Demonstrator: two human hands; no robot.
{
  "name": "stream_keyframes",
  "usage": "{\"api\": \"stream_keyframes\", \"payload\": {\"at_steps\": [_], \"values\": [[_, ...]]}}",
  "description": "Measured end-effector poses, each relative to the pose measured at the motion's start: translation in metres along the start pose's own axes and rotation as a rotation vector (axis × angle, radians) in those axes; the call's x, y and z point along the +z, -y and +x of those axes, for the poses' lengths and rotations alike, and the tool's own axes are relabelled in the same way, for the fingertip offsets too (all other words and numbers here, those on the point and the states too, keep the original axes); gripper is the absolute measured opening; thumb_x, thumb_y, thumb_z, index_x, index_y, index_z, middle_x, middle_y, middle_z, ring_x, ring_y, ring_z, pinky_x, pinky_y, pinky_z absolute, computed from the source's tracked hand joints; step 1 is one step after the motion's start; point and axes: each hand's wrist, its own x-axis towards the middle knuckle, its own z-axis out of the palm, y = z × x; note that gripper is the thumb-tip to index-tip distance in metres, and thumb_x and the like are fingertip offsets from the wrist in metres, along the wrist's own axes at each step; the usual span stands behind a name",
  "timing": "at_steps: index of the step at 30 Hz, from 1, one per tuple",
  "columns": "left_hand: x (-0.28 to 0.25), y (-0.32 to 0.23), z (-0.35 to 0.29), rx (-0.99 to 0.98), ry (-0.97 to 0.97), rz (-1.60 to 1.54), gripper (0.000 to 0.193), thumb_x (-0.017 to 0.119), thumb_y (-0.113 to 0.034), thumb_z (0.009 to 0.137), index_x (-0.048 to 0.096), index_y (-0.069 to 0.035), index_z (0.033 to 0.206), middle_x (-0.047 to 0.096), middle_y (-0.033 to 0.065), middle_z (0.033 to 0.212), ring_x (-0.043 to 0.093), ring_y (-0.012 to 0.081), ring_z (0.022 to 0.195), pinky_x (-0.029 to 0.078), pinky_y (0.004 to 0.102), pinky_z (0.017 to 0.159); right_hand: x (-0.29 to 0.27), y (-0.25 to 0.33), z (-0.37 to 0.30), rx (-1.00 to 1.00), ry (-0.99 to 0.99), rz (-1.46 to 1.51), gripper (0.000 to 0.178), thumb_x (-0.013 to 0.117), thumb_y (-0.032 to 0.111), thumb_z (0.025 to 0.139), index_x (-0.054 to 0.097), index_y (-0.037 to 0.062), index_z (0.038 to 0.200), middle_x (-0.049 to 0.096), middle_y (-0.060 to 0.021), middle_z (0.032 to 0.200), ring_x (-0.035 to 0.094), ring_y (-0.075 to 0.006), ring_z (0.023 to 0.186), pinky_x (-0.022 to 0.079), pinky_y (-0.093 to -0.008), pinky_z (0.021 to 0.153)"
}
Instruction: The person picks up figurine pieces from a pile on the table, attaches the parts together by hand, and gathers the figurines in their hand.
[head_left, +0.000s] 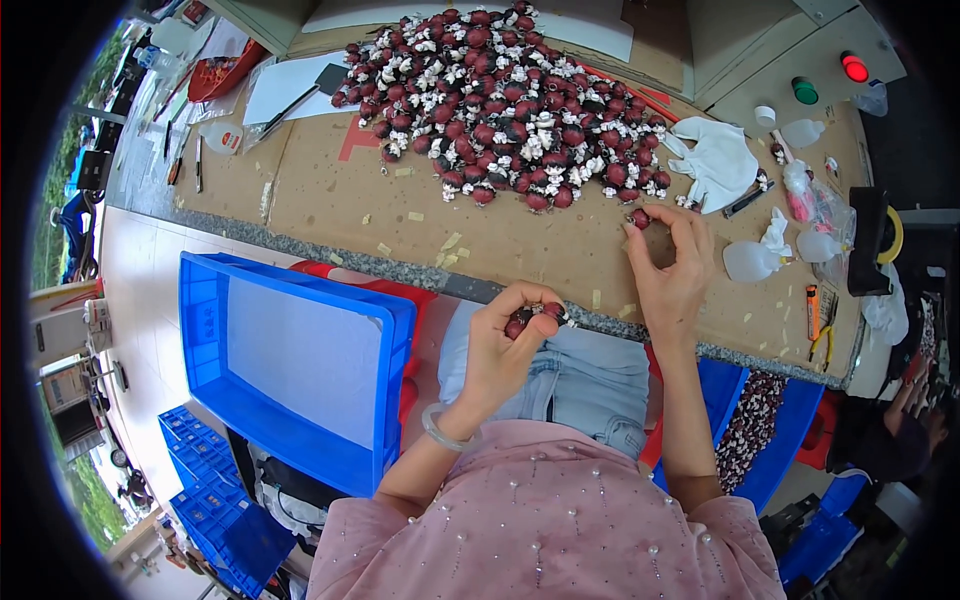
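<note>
1. A small dark-red piece [638, 218] is sitting just below the right end of the heap [500, 110], the right hand [678, 265] clamping it between thumb and forefinger.
2. Well below the heap, the left hand [495, 345] is curling closed around similar red-and-black pieces [518, 326], their exact count being partly hidden.
3. Judging by its smallness beside the fingers, each piece is probably weighing little; the rounded red part is looking firm, perhaps slippery, its sides offering the surest hold.
4. White tufts [545, 120] on the heap's pieces are appearing more fragile and probably suiting a pinch poorly.
5. Right of the heap, a white glove [715, 160] is lying on the surface [550, 255]; below-left, a blue crate [290, 420] is standing.
</note>
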Motion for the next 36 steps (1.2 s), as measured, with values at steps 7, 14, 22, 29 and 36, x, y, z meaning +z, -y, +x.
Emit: {"api": "stream_keyframes", "payload": {"at_steps": [7, 14, 22, 29, 36], "values": [[0.005, -0.007, 0.001, 0.253, -0.005, 0.345, 0.020, 0.071, -0.013, 0.082, 0.061, 0.000, 0.093, 0.061, 0.0021, 0.072, 0.051, 0.0050, 0.060, 0.039, 0.0182, 0.054, 0.001, -0.001, 0.000, -0.007, 0.031, 0.088, 0.027, 0.072, 0.006, 0.072, 0.064, 0.0043, 0.097, 0.059, -0.0102, 0.096, 0.055, -0.0282, 0.091, 0.044, -0.0374, 0.081], [0.004, -0.004, -0.001, 0.313, -0.019, 0.331, 0.018, 0.071, -0.012, 0.081, 0.063, 0.000, 0.093, 0.063, 0.0047, 0.073, 0.052, 0.0086, 0.058, 0.040, 0.0198, 0.053, 0.004, -0.003, -0.003, 0.012, 0.030, 0.108, 0.025, 0.070, 0.005, 0.073, 0.064, 0.0033, 0.097, 0.059, -0.0107, 0.097, 0.055, -0.0282, 0.091, 0.045, -0.0375, 0.080], [-0.001, 0.000, -0.002, 0.045, 0.040, 0.131, 0.010, 0.064, -0.006, 0.085, 0.062, 0.001, 0.092, 0.059, -0.0036, 0.071, 0.040, -0.0007, 0.059, 0.030, 0.0162, 0.050, 0.004, -0.003, -0.003, 0.015, 0.024, 0.108, 0.025, 0.070, 0.005, 0.074, 0.065, 0.0039, 0.099, 0.058, -0.0109, 0.095, 0.055, -0.0278, 0.090, 0.045, -0.0371, 0.079], [0.001, -0.019, 0.034, 0.215, -0.003, 0.267, 0.012, 0.063, -0.010, 0.085, 0.066, -0.002, 0.094, 0.063, -0.0016, 0.073, 0.042, 0.0016, 0.058, 0.033, 0.0196, 0.051, 0.005, -0.003, -0.002, -0.010, 0.005, 0.074, 0.026, 0.070, 0.004, 0.074, 0.065, 0.0029, 0.099, 0.058, -0.0108, 0.093, 0.055, -0.0274, 0.088, 0.044, -0.0362, 0.077], [0.040, -0.134, 0.172, 0.702, -0.209, 0.548, 0.026, 0.060, -0.015, 0.088, 0.064, 0.001, 0.108, 0.060, 0.0103, 0.067, 0.046, 0.0115, 0.053, 0.038, 0.0283, 0.052, -0.007, 0.008, -0.007, 0.072, -0.024, 0.200, 0.024, 0.067, 0.000, 0.077, 0.064, -0.0005, 0.100, 0.060, -0.0113, 0.090, 0.057, -0.0228, 0.083, 0.046, -0.0324, 0.072]]}}
